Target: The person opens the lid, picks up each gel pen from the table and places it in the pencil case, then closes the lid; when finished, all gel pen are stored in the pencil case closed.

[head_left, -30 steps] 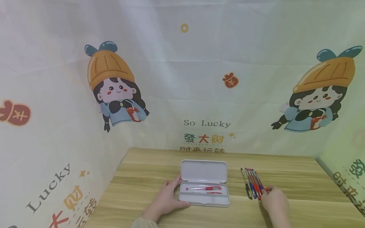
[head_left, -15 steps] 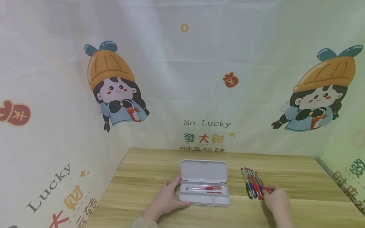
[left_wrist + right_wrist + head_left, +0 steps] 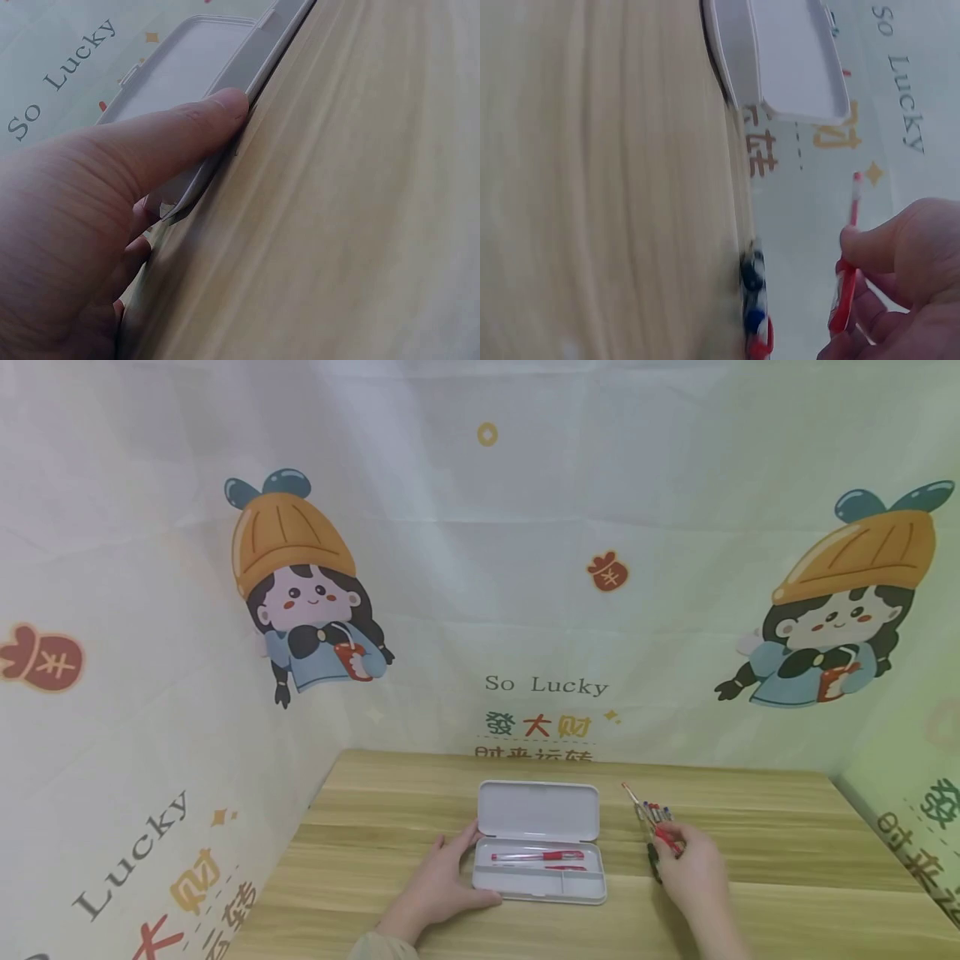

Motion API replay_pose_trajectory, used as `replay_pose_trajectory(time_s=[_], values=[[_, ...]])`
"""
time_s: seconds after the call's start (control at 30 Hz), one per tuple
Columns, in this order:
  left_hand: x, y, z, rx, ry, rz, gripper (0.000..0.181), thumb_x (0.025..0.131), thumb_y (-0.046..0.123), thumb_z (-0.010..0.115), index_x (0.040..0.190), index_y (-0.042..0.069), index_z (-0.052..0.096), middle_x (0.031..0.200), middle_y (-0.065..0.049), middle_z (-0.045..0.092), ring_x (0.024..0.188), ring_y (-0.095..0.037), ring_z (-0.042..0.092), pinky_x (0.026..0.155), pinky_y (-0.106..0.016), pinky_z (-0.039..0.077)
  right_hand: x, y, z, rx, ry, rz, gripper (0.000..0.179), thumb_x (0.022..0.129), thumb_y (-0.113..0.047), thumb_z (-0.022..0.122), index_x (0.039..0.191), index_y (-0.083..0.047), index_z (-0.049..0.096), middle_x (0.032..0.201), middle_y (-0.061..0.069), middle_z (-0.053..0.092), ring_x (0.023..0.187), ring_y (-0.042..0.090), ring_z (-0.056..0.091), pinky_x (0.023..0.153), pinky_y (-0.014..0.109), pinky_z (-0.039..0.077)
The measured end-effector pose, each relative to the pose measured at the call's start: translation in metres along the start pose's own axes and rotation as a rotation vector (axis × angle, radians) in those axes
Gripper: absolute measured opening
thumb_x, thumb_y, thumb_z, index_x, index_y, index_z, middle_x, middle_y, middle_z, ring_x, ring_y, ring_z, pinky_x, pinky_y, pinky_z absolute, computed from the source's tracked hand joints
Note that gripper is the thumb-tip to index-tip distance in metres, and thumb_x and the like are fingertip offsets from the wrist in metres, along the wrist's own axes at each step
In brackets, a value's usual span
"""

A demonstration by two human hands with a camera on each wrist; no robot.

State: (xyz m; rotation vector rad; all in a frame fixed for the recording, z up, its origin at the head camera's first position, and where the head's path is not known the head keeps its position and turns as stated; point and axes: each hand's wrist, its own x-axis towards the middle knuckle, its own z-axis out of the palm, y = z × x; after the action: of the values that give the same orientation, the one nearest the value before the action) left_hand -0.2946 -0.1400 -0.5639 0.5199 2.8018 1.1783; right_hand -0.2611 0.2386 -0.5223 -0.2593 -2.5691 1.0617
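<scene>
A pale grey pencil case (image 3: 538, 810) lies with its lid up on the wooden table. Two red pens (image 3: 558, 856) lie in its rear compartment. My left hand (image 3: 442, 878) holds the case at its left end, the thumb (image 3: 225, 109) along the front wall and the fingers round the side. Lifted just above the table, a red gel pen (image 3: 845, 292) is pinched between the thumb and fingers of my right hand (image 3: 693, 864), its thin end pointing away to the left. Beneath that hand lie several pens (image 3: 656, 812), partly hidden by it.
The wooden table (image 3: 397, 789) ends against a cloth backdrop (image 3: 420, 693) printed with cartoon figures and lettering. The case's front compartments (image 3: 517, 885) hold nothing visible. A strip of table separates the case from the loose pens.
My right hand has picked a red pen from the right side of the group and moved left and up with it, over the other pens. My left hand stays on the case.
</scene>
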Motion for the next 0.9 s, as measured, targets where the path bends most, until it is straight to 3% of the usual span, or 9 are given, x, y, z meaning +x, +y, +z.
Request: replay_pose_trajectory(time_s=[0.17, 0.3, 0.43, 0.53, 0.63, 0.9], values=[[0.0, 0.0, -0.001, -0.006, 0.002, 0.007, 0.127, 0.073, 0.052, 0.1, 0.175, 0.018, 0.032, 0.171, -0.006, 0.053, 0.164, -0.061, 0.025, 0.137, -0.076, 0.015, -0.002, -0.015, 0.017, 0.021, -0.042, -0.081, 0.025, 0.098, -0.008, 0.078, 0.123, -0.002, 0.078, 0.113, 0.018, 0.077, 0.087, 0.02, 0.064, 0.071, 0.025, 0.049], [0.0, 0.0, -0.002, -0.007, 0.005, 0.004, 0.127, 0.073, 0.052, 0.1, 0.175, 0.019, 0.032, 0.172, -0.007, 0.052, 0.164, -0.062, 0.025, 0.136, -0.077, 0.015, -0.004, -0.028, 0.032, 0.026, -0.094, -0.15, 0.021, 0.096, -0.006, 0.08, 0.118, -0.007, 0.081, 0.111, 0.011, 0.078, 0.08, 0.011, 0.06, 0.066, 0.02, 0.049], [0.001, -0.001, -0.002, -0.002, 0.003, 0.005, 0.128, 0.073, 0.053, 0.099, 0.175, 0.018, 0.032, 0.172, -0.006, 0.052, 0.164, -0.059, 0.026, 0.137, -0.075, 0.014, -0.008, -0.041, 0.046, 0.014, -0.141, -0.225, 0.017, 0.094, -0.006, 0.082, 0.11, -0.011, 0.083, 0.11, 0.008, 0.08, 0.084, 0.013, 0.064, 0.074, 0.028, 0.056], [0.002, -0.002, -0.001, -0.003, -0.001, 0.003, 0.127, 0.073, 0.053, 0.099, 0.175, 0.017, 0.032, 0.171, -0.005, 0.053, 0.165, -0.057, 0.027, 0.138, -0.074, 0.013, -0.01, -0.048, 0.057, -0.005, -0.165, -0.277, 0.015, 0.092, -0.007, 0.085, 0.106, -0.014, 0.084, 0.111, 0.006, 0.081, 0.096, 0.023, 0.072, 0.089, 0.044, 0.063], [0.001, -0.002, -0.001, -0.003, -0.002, -0.004, 0.127, 0.073, 0.053, 0.099, 0.175, 0.016, 0.032, 0.171, -0.005, 0.053, 0.165, -0.06, 0.024, 0.137, -0.076, 0.015, -0.011, -0.052, 0.068, -0.021, -0.19, -0.317, 0.015, 0.09, -0.008, 0.086, 0.102, -0.016, 0.084, 0.109, 0.004, 0.081, 0.106, 0.028, 0.073, 0.1, 0.055, 0.062], [0.0, -0.003, 0.001, -0.009, -0.001, -0.015, 0.126, 0.073, 0.053, 0.099, 0.174, 0.016, 0.033, 0.171, -0.005, 0.053, 0.163, -0.065, 0.023, 0.133, -0.08, 0.019, -0.014, -0.058, 0.084, -0.062, -0.254, -0.364, 0.014, 0.088, -0.01, 0.088, 0.096, -0.02, 0.084, 0.1, -0.003, 0.077, 0.101, 0.022, 0.072, 0.099, 0.052, 0.062]])
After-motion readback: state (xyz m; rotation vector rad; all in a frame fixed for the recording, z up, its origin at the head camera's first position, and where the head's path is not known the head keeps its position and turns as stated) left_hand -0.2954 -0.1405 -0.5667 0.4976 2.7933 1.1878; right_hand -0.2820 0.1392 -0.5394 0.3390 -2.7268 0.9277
